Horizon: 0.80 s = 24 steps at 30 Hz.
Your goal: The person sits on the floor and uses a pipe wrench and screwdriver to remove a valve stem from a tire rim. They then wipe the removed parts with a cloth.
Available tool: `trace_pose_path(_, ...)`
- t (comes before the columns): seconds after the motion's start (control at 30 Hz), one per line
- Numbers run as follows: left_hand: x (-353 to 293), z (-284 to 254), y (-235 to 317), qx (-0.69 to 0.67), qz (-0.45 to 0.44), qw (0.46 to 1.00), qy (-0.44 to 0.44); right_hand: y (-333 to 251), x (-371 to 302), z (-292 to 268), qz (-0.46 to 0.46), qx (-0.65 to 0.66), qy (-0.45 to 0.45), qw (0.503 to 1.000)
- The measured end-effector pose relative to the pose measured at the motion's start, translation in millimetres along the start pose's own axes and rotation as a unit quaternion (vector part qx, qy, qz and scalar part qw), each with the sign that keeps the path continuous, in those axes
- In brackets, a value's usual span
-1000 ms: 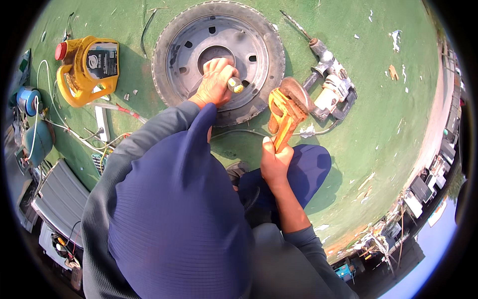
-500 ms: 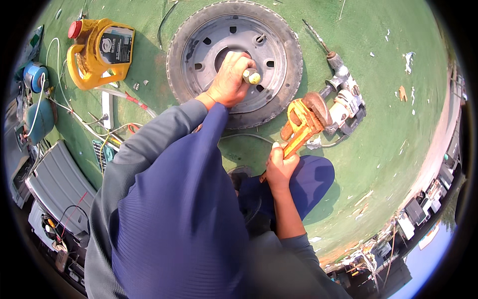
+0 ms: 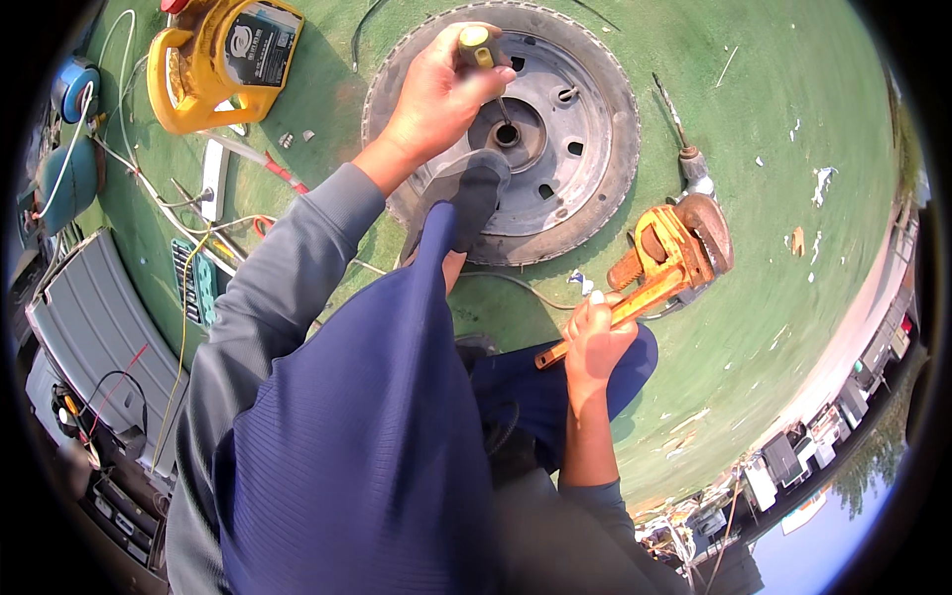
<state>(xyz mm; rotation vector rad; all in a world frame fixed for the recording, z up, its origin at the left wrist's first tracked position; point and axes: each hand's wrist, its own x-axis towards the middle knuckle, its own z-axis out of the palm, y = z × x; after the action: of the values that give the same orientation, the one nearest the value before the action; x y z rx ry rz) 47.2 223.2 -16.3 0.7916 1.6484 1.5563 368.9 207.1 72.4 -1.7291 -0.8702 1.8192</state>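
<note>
My left hand is wrapped round a screwdriver with a yellow and dark handle. Its thin shaft points down at the round hub hole in the middle of a wheel, a grey steel rim with its tyre lying flat on the ground. Whether the tip touches the hub I cannot tell. Below that hand, my dark grey shoe overlaps the wheel's near left side. My right hand grips the handle of an orange pipe wrench with a rusty jaw, held over my bent knee.
Partly behind the wrench lies a power drill with a long bit. At the far left stand a yellow jug, a white power strip, a green bit case and loose cables. A grey ribbed panel lies nearer, on the left.
My left hand has moved up and left with the screwdriver, uncovering the hub hole. My shoe now shows over the wheel. The wrench and right hand have shifted right and slightly down.
</note>
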Motion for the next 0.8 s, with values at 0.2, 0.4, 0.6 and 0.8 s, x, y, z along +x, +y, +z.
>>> trace_pose_path(0.2, -2, 1, -19, 0.027, -0.044, 0.995, -0.089, -1, 12, 7, -0.055, -0.072, -0.014, 0.996)
trace_pose_path(0.4, -2, -1, -46, -0.013, -0.07, 0.992, -0.106, -11, 24, 9, -0.073, -0.149, -0.056, 0.985)
trace_pose_path(0.6, 0, 2, -48, 0.068, -0.041, 0.993, -0.091, -48, 44, 31, -0.108, -0.285, -0.142, 0.942)
trace_pose_path(0.8, 2, 6, -52, 0.111, -0.002, 0.99, -0.086, -131, 55, 90, -0.181, -0.417, -0.216, 0.864)
